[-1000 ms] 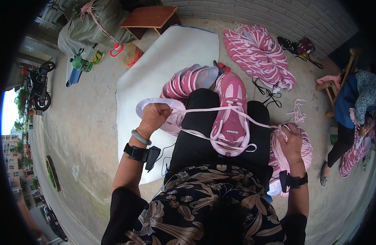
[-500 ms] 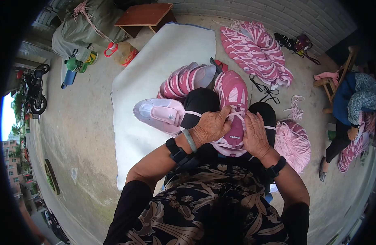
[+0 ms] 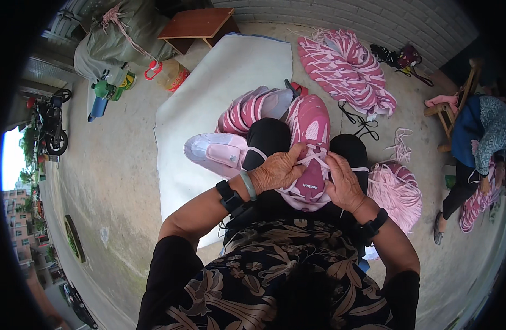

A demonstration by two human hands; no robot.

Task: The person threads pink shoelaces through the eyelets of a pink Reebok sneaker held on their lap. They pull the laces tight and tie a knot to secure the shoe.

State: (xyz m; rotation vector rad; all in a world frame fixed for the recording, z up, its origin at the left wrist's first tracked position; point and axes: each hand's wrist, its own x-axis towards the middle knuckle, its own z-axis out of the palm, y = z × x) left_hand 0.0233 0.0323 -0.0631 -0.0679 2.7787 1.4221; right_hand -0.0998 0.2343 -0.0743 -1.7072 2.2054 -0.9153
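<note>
On my lap between my knees lies a pink shoe upper point(image 3: 309, 122), toe pointing away from me, its tongue showing near me. A pale pink shoelace point(image 3: 314, 158) crosses over the tongue. My left hand point(image 3: 276, 169) pinches the lace on the left side of the opening. My right hand point(image 3: 343, 184) is closed at the other edge, fingers on the lace and upper. Left of my knee, a second upper point(image 3: 200, 152) rests with its pale lining upward. Behind it sits a nested row of pink uppers point(image 3: 243, 114). A bundle of pale pink laces point(image 3: 394, 192) lies to my right.
A white sheet point(image 3: 209, 82) covers the floor on the left. Beyond my knees is a large pile of pink uppers point(image 3: 346, 71). A yellowish jug point(image 3: 170, 74) and a wooden stool point(image 3: 198, 25) stand at the back left. Another person point(image 3: 467, 148) sits at right with uppers.
My left hand has shifted slightly left, drawing the lace out across the opening. My right hand stays at the right edge. The upper has tilted a little.
</note>
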